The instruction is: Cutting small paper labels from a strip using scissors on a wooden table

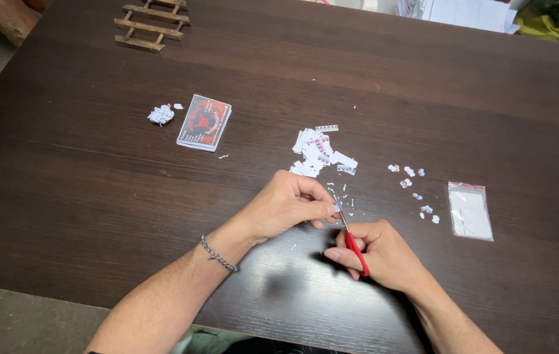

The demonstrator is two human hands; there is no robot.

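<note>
My left hand (286,206) pinches a tiny piece of paper (336,207) between thumb and fingers; a chain bracelet sits on its wrist. My right hand (381,254) grips small red-handled scissors (353,244), whose blades point up at the paper piece and touch it. Just beyond my hands lies a pile of small white cut paper strips (319,152) with pinkish marks. Small trimmed bits (412,187) are scattered to the right of it.
A dark wooden table (96,196) holds a stack of printed cards (204,122), a crumpled paper ball (160,115), a clear zip bag (469,210) at the right, a small wooden ladder-like rack (151,25) at the far edge, and papers (463,12) at the back right.
</note>
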